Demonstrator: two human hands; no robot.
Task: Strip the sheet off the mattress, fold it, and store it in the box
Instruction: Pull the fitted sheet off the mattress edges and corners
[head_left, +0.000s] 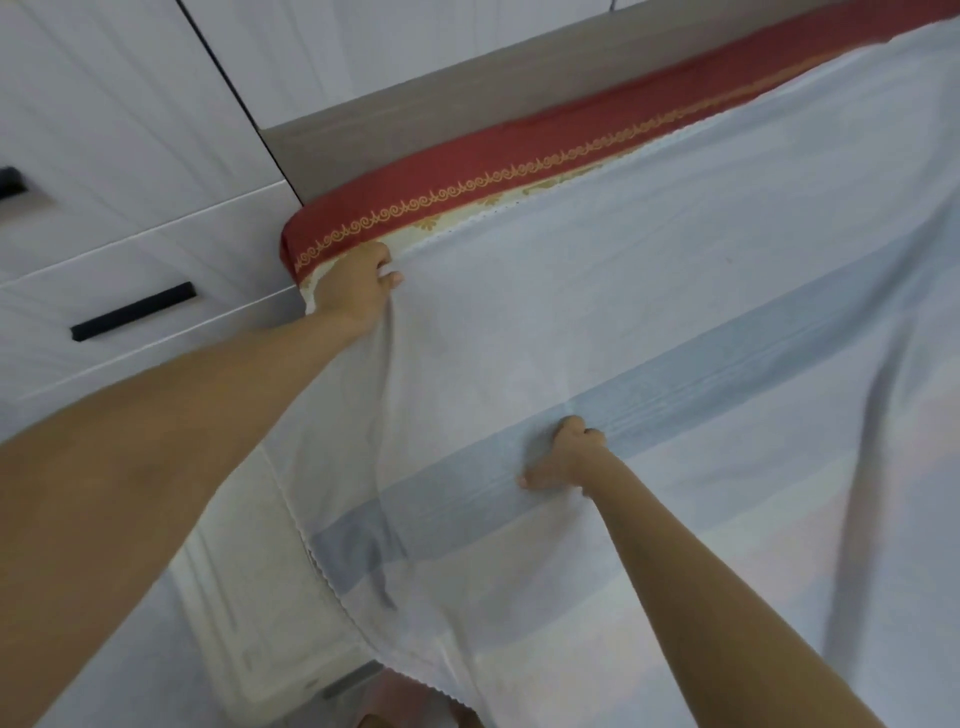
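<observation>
Sheet (675, 312), pale white with a wide blue band (753, 358) and a scalloped hem (332, 577), lies over most of the mattress (467, 156). Its near side hangs off the bed toward the floor. Along the far edge it is off, and the red mattress side with gold trim shows bare. Left hand (358, 286) is at the far left corner of the mattress, fingers curled, pinching the sheet's edge right where the hem meets the red trim. Right hand (569, 457) sits on the blue band nearer the middle, fingers curled into the cloth and gripping a small bunch, thumb out to the side. Folds run from both grips, so the cloth is slack there. Judgement: thin, light, very soft fabric, no stiffness, likely to slide easily over the mattress and sag wherever it is unsupported. Best taken by the hem and corners, since mid-panel grabs only bunch it and make folding messy. Stripping looks partly done, folding not begun, box not in view. Behind the mattress is a grey-brown bed board (415, 114). To the left are white drawers (130, 234) with a black handle (132, 312).
</observation>
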